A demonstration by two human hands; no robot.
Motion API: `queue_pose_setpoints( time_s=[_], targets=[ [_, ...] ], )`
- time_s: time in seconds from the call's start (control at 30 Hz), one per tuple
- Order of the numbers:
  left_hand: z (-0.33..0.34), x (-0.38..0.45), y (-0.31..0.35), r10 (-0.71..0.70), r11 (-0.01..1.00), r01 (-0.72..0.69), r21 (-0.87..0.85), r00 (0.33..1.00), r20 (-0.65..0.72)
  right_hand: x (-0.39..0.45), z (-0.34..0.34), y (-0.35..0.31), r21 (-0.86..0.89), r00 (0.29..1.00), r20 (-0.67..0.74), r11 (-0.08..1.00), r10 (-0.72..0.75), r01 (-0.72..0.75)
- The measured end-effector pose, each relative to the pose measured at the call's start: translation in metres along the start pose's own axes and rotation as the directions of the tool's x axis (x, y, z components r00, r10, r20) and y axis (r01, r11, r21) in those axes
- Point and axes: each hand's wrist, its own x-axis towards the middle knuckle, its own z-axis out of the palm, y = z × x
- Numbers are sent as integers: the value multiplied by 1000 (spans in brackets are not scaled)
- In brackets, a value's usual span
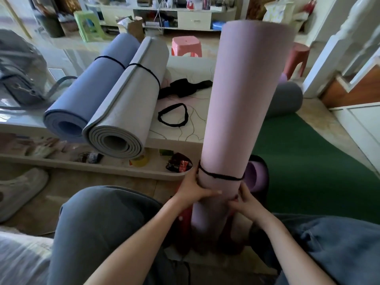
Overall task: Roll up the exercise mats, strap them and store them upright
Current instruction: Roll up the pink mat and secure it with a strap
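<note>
The left hand (192, 190) wraps its grip around the upright pink mat (240, 112) just below the black strap (220, 176), while the right hand (244, 202) pinches the mat's edge opposite.

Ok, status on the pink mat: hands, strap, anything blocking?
Left hand and right hand both grip pink mat, held upright. Black strap looped round its lower end. Spare strap on table. Nothing blocking.
</note>
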Motion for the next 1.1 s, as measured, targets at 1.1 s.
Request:
queue_pose_setpoints(
  time_s=[1.1],
  targets=[
    [-341, 5, 206, -36, 901, 179, 395, 938, -344, 118, 253, -319, -384, 868, 192, 779, -458, 496]
  ],
)
